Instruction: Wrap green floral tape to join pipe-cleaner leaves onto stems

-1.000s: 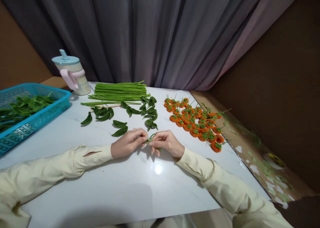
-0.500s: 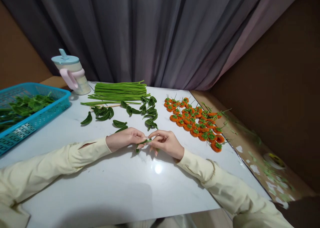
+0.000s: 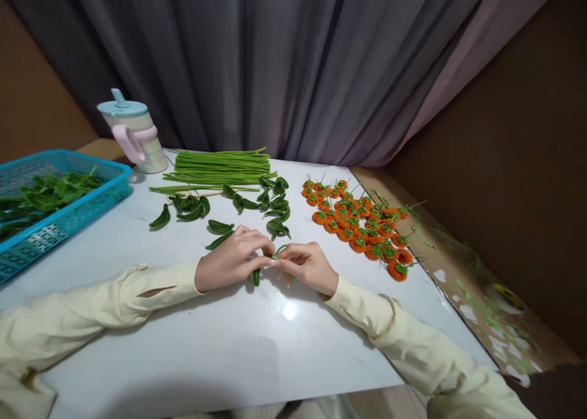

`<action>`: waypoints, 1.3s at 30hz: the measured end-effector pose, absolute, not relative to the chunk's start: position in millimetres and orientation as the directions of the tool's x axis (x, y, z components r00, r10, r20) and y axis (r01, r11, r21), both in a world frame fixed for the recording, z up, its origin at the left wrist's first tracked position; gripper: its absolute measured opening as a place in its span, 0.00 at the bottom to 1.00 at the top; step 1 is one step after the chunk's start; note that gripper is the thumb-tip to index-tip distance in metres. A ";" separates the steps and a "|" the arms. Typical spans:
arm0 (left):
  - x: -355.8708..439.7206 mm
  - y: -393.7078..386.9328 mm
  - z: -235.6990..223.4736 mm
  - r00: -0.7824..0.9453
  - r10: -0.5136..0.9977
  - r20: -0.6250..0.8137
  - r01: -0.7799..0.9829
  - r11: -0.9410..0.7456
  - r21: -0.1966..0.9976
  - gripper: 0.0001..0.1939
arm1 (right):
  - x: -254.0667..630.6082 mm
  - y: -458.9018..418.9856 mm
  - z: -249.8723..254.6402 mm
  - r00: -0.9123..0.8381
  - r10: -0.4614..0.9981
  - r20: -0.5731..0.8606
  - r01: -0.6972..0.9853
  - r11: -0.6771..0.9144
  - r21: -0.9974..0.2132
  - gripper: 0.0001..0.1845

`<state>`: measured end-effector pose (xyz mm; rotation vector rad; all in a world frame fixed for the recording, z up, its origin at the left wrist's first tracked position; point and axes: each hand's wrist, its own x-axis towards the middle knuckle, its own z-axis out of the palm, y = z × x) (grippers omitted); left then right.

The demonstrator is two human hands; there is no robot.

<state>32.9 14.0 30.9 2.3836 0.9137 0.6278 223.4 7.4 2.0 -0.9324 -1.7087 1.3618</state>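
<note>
My left hand (image 3: 232,260) and my right hand (image 3: 308,265) meet over the white table (image 3: 192,345), fingertips pinched on a green pipe cleaner (image 3: 257,276) bent between them. One end of it hangs below my left fingers. Finished green pipe-cleaner leaves (image 3: 220,226) lie just beyond my hands. A bundle of straight green pipe cleaners (image 3: 222,165) lies at the far edge. Orange pipe-cleaner flowers (image 3: 362,226) with green centres are spread to the right.
A blue plastic basket (image 3: 68,217) holding green leaves sits at the left edge. A lidded cup with a pink handle (image 3: 132,131) stands at the back left. A grey curtain (image 3: 284,58) hangs behind; a brown ledge (image 3: 458,272) with green scraps runs along the right.
My left hand has curled its fingers over the pipe cleaner and shifted slightly, bending the green piece so an end points down. My right hand has stayed almost in place.
</note>
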 end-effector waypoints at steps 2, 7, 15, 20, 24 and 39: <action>32.6 13.2 34.5 0.674 0.712 0.197 0.487 -0.629 0.606 0.09 | 223.0 6.6 2.4 -0.480 0.871 0.104 0.111 0.178 -0.978 0.10; 33.6 14.2 43.6 0.615 0.773 -0.156 0.460 -0.192 0.867 0.12 | 221.9 6.4 5.1 -0.523 0.851 0.051 0.071 0.103 -0.992 0.11; 33.5 18.9 39.0 0.686 0.669 -0.285 0.339 0.052 0.939 0.18 | 222.2 9.4 7.5 -0.610 0.787 -0.089 -0.049 -0.150 -0.987 0.15; 34.0 17.9 41.0 0.699 0.673 -0.241 0.386 -0.073 0.920 0.16 | 222.1 8.6 5.1 -0.656 0.747 -0.110 -0.017 -0.161 -0.987 0.16; 33.8 19.9 36.1 0.727 0.635 -0.262 0.366 -0.034 0.930 0.17 | 222.4 10.4 5.0 -0.709 0.697 -0.106 -0.012 -0.162 -0.987 0.16; 37.0 10.1 29.7 0.596 0.800 -0.072 0.442 -0.252 0.861 0.14 | 224.9 18.0 9.1 -0.749 0.657 -0.085 -0.016 -0.146 -0.989 0.15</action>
